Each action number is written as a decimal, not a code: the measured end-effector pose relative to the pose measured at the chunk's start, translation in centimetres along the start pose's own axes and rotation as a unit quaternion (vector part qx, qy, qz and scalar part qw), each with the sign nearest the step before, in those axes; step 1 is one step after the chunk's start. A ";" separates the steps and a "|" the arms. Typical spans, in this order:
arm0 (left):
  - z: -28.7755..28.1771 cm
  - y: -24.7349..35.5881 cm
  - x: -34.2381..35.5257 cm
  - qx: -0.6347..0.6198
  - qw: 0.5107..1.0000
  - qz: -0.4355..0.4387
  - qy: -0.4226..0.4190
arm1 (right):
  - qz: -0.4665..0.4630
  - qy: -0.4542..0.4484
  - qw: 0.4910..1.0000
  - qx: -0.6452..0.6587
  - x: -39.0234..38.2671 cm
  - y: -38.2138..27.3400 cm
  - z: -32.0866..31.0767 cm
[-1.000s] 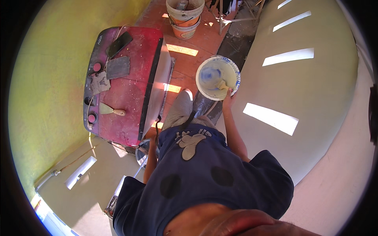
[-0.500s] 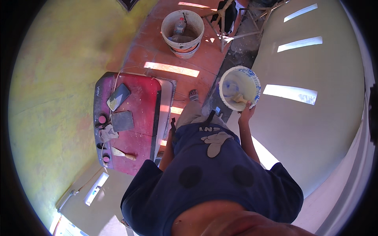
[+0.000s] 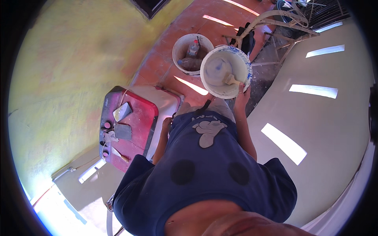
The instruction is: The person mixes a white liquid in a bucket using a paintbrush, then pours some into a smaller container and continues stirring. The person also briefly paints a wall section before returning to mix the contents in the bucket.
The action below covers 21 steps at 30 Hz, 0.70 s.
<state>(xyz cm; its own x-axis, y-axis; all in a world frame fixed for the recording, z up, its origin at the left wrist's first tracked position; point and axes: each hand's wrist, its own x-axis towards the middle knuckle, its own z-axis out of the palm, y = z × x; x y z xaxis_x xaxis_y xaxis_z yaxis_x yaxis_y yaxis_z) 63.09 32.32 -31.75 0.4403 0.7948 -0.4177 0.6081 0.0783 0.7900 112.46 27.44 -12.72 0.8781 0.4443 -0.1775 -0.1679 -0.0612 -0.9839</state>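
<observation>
My right hand (image 3: 242, 93) grips the rim of a white bucket (image 3: 206, 70) with blue smears and pale, blue-streaked contents. A wide brush (image 3: 233, 80) lies inside it beside my fingers. My left hand (image 3: 167, 122) hangs at my left hip, next to the red-topped washing machine (image 3: 138, 143); its fingers are too small and partly hidden to tell their state. On the machine lie a phone (image 3: 122, 111), a grey flat piece (image 3: 123, 131), a crumpled scrap (image 3: 111, 136) and a scraper (image 3: 123, 156).
Another bucket (image 3: 179, 41) holding plastic bottles stands on terracotta tiles (image 3: 161, 59). A tubular metal frame (image 3: 267, 17) with dark cloth (image 3: 248, 37) is at the back right. A yellow wall (image 3: 59, 86) runs along the left, a pale surface (image 3: 307, 118) along the right.
The view has shifted forward: the metal frame and bottle bucket now sit nearer, and the held bucket overlaps that bucket's edge. My right hand still grips it.
</observation>
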 end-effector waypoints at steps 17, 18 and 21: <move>-2.7 11.1 12.1 -0.019 0.982 -0.061 0.178 | 0.017 0.042 0.998 0.046 13.3 -2.5 6.0; -3.8 11.8 13.3 -0.079 0.976 -0.110 0.168 | 0.001 0.030 0.998 0.050 13.6 -2.3 6.8; -7.5 13.7 19.1 -0.232 0.935 -0.215 0.160 | 0.008 0.039 0.999 0.035 13.9 -2.4 9.6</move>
<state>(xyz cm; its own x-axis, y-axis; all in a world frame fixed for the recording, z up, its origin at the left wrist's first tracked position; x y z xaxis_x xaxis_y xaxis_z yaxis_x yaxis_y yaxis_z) 74.88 53.06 -25.50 -0.0451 0.7636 -0.6441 0.2988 0.6255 0.7207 120.80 42.36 -12.62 0.9067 0.3729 -0.1968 -0.2107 -0.0034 -0.9775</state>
